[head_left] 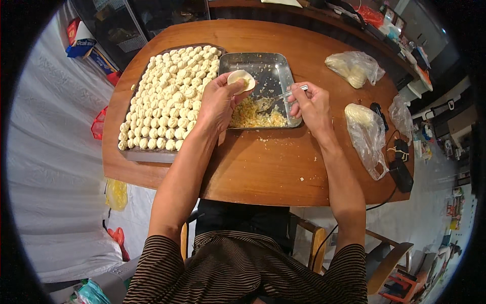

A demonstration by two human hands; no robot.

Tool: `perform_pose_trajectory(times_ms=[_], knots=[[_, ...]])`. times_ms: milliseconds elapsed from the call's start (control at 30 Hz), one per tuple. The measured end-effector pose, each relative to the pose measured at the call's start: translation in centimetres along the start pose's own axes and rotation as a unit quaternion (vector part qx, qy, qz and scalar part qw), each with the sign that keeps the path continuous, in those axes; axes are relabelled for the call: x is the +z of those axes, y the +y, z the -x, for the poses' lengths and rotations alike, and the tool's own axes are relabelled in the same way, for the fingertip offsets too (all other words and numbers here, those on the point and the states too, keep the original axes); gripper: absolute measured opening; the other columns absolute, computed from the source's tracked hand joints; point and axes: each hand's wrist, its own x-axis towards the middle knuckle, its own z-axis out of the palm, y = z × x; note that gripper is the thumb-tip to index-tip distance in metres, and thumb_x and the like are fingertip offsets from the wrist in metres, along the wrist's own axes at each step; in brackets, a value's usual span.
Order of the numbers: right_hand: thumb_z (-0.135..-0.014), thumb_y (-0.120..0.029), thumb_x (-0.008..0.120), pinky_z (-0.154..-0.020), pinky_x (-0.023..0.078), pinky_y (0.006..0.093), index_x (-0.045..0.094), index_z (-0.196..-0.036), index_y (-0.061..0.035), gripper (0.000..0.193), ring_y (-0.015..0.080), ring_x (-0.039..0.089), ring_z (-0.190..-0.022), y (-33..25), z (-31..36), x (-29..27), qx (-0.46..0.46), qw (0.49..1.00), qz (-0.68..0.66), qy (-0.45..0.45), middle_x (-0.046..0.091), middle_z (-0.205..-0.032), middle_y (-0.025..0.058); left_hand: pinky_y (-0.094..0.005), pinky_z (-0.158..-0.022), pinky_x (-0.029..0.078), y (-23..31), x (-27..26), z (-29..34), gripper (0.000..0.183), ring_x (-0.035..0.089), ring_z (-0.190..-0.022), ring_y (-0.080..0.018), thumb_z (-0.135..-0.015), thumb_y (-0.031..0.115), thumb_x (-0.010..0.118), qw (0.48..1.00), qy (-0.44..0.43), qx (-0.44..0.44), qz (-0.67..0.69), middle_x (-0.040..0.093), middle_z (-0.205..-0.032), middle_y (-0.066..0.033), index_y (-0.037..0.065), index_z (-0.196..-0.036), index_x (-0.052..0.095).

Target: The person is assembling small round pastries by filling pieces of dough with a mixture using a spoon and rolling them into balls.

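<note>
One round dumpling wrapper lies cupped on the curled fingertips of the left hand, raised over the metal filling tray. Right hand pinches a spoon handle, bowl down in the yellowish filling. Filling is nearly gone, heaped only in the near corner. Beside it a large tray carries packed rows of finished dumplings, almost full. Bagged dough sits further right on the wooden table.
</note>
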Motion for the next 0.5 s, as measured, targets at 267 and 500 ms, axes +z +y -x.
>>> perform_pose_trajectory(times_ms=[267,500], knots=[[-0.103,-0.024,0.066,-0.049,0.049,0.0259,0.073,-0.103,0.0041,0.029,0.0099,0.063,-0.055,-0.5,0.2,-0.1,0.013,0.999,-0.031,-0.007,0.07,-0.08,0.0063,-0.0391,-0.105,0.059,0.3,0.3,0.1,0.034,0.069,-0.118,-0.0247,-0.112,0.016,0.052,1.0,0.017,-0.007,0.012,0.067,-0.128,-0.0178,-0.011,-0.132,0.057],[-0.104,-0.023,0.067,-0.049,0.05,0.0253,0.073,-0.104,0.0048,0.028,0.0099,0.063,-0.056,-1.4,-0.2,-1.5,-0.005,0.993,-0.109,0.039,0.07,-0.081,0.0068,-0.0417,-0.105,0.06,0.2,0.4,0.2,0.047,0.068,-0.119,-0.0266,-0.116,0.03,0.044,1.0,0.02,-0.008,0.015,0.065,-0.129,-0.021,-0.013,-0.131,0.056]])
